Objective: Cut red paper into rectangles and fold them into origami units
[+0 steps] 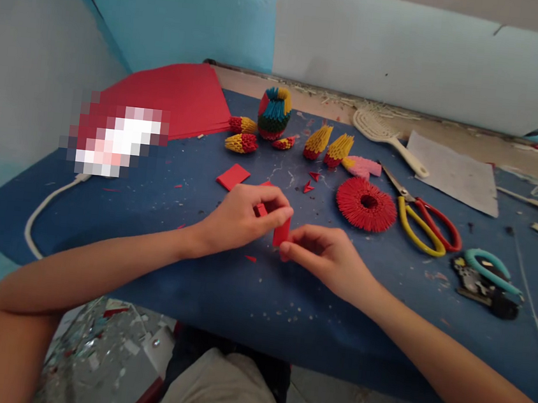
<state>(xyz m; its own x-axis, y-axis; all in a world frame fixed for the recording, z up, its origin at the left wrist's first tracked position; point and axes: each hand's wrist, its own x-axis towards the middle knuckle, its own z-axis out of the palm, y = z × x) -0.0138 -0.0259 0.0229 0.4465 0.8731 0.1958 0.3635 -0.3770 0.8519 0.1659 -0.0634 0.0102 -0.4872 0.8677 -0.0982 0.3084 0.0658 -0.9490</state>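
Between my two hands is a small red paper strip (pixel 281 230), held upright above the blue tabletop. My left hand (pixel 243 217) pinches its upper end between thumb and fingers, and another bit of red paper shows inside that hand. The fingertips of my right hand (pixel 324 253) close on the strip's lower end. Just behind my left hand lies a stack of red paper rectangles (pixel 234 176). Two small folded red paper pieces (pixel 308 186) rest beyond my hands. To the right of them is a red ring (pixel 365 204) built of many folded paper pieces.
Large red paper sheets (pixel 178 99) lie at the back left near a white cable (pixel 38 203). Folded-paper models (pixel 275 115) stand at the back. Scissors (pixel 423 224), a hairbrush (pixel 391 140), white paper (pixel 454 173) and a teal-handled tool (pixel 492 270) are on the right.
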